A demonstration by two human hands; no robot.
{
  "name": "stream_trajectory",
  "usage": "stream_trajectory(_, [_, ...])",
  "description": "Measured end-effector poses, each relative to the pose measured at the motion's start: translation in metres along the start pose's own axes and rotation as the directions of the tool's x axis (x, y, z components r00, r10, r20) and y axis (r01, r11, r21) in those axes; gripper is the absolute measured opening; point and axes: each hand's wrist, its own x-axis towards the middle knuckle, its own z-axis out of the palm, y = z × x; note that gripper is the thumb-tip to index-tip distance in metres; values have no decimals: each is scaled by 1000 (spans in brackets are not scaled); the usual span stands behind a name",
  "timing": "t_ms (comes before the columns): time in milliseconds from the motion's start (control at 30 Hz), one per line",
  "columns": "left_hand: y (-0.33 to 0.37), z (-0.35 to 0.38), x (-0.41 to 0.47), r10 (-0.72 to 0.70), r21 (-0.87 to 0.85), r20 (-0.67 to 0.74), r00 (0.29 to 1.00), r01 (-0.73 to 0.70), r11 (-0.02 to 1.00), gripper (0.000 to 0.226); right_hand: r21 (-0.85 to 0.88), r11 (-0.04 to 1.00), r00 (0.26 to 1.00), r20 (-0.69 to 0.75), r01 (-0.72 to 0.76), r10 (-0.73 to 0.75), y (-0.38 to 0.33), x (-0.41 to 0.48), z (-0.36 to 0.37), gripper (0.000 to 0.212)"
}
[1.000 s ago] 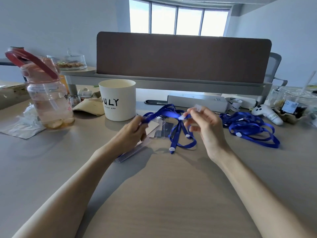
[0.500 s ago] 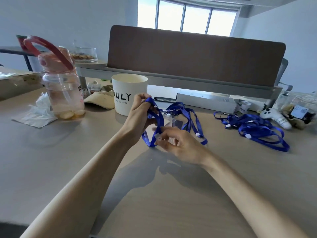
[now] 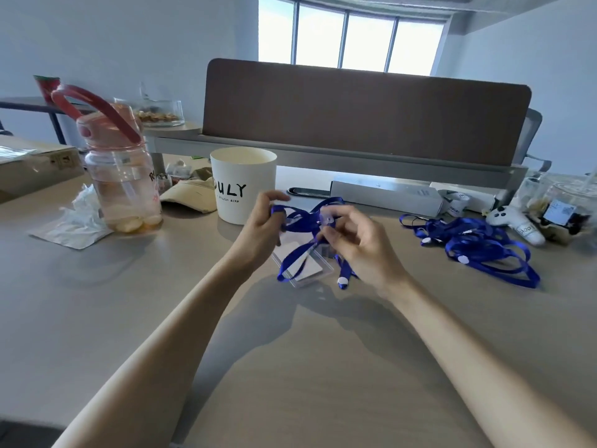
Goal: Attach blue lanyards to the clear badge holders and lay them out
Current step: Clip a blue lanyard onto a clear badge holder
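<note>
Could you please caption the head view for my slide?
Left hand and right hand grip a blue lanyard over a clear badge holder, spare lanyards heaped to the right.

A: What is worn on the arms?
B: The left forearm (image 3: 181, 318) and right forearm (image 3: 468, 344) are both bare to the picture's edge.
A: And the hands?
B: The left hand (image 3: 261, 227) and right hand (image 3: 361, 250) are bare too.

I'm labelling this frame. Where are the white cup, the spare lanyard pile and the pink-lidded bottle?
white cup (image 3: 245, 171): head view, front wall.
spare lanyard pile (image 3: 471, 240): head view, middle straps.
pink-lidded bottle (image 3: 122, 189): head view, clear body.
</note>
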Motion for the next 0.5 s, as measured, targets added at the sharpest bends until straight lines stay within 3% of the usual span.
stream_trajectory(67, [0,4,-4,1,81,108,994,-10,997,20,-2,1000,998,-54,-29,29,-5,10,-3,27])
stream_trajectory(200, [8,8,-16,-45,53,274,961,32,998,20,25,999,995,-94,-35,37,-14,31,0,15])
stream_trajectory(267, [8,8,-12,-53,120,213,976,28,992,22,16,999,995,-95,-29,30,-19,47,6,9])
stream_trajectory(400, [22,-19,31,29,224,-42,999,-19,974,15,33,999,995,-101,1,2,-32,97,25,7])
stream_trajectory(500, [43,-52,80,137,420,-136,981,-68,905,16,-96,995,988,-155,-19,4,-33,150,35,11])
